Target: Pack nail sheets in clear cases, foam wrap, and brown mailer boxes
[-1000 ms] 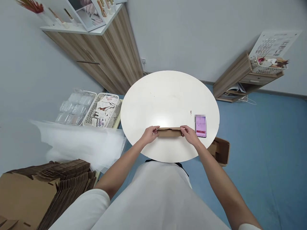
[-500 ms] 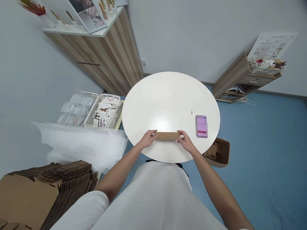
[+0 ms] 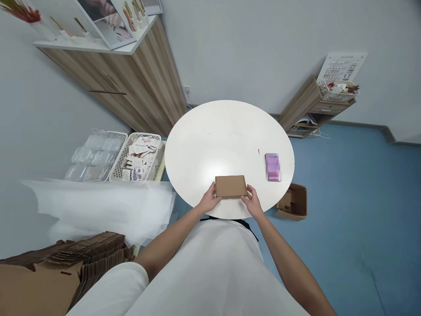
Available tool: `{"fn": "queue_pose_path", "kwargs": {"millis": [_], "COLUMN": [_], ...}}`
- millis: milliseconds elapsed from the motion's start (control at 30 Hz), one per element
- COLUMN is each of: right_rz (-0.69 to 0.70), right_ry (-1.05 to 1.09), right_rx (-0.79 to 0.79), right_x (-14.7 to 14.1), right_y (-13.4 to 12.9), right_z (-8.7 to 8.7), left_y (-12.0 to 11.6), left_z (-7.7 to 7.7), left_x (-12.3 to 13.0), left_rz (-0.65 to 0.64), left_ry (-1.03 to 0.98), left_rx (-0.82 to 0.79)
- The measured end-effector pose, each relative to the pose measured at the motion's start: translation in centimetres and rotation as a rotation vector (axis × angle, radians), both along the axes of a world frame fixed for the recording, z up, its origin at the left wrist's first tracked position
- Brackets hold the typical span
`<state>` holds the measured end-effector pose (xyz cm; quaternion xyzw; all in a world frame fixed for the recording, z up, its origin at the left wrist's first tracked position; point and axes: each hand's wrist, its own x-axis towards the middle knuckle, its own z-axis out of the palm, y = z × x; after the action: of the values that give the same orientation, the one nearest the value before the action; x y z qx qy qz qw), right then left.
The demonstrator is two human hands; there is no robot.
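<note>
A small brown cardboard box (image 3: 230, 186), closed, shows its broad flat face near the front edge of the round white table (image 3: 226, 127). My left hand (image 3: 209, 199) grips its left end, thumb at the near corner and fingers along the side. At the opposite end, my right hand (image 3: 252, 202) holds the right side in the same way. Whether the box rests fully on the tabletop I cannot tell. To the right on the table lies a purple, pixel-blurred rectangular item (image 3: 272, 167), apart from both hands.
An open carton (image 3: 300, 201) stands on the floor at right. On the left are a white basket of cards (image 3: 158, 164), clear plastic cases (image 3: 95, 151), white sheets (image 3: 108, 204) and stacked flat cardboard (image 3: 39, 285). Wooden cabinets (image 3: 158, 74) stand behind.
The box has tipped from showing its narrow side to showing its broad face. Both hands have come slightly nearer my body with it, and the camera view has shifted.
</note>
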<state>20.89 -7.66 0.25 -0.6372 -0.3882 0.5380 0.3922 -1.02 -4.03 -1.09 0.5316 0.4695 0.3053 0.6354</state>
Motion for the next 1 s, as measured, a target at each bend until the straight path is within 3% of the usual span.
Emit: {"fn": "queue_pose_path", "kwargs": {"millis": [133, 233, 367, 433, 567, 700, 867, 1000], "right_rz": [-0.075, -0.086, -0.043, 0.016, 0.146, 0.198, 0.17, 0.024], "right_ry": [0.0, -0.119, -0.293, -0.297, -0.262, -0.218, -0.128, -0.175], "right_rx": [-0.048, -0.121, -0.236, -0.285, -0.321, -0.273, -0.192, -0.133], "right_x": [-0.2, 0.3, 1.4, 1.8, 1.8, 1.9, 5.4, 12.2], "right_y": [-0.8, -0.6, 0.4, 1.0, 1.9, 1.6, -0.1, -2.7], "right_z": [-0.5, 0.0, 1.3, 1.9, 2.2, 1.5, 0.9, 1.3], "left_y": [0.0, 0.4, 1.3, 1.8, 2.3, 2.4, 1.7, 1.0], "left_z": [-0.3, -0.1, 0.3, 0.7, 1.8, 2.6, 3.6, 5.5], "left_x": [0.6, 0.7, 0.6, 0.7, 1.1, 2.2, 6.1, 13.1], "left_rz": [-0.046, -0.035, 0.079, 0.066, -0.034, 0.035, 0.093, -0.022], "left_ry": [0.033, 0.135, 0.382, 0.437, 0.337, 0.282, 0.31, 0.377], "left_rx": [-0.019, -0.047, -0.122, -0.139, -0.167, -0.192, -0.221, -0.221]}}
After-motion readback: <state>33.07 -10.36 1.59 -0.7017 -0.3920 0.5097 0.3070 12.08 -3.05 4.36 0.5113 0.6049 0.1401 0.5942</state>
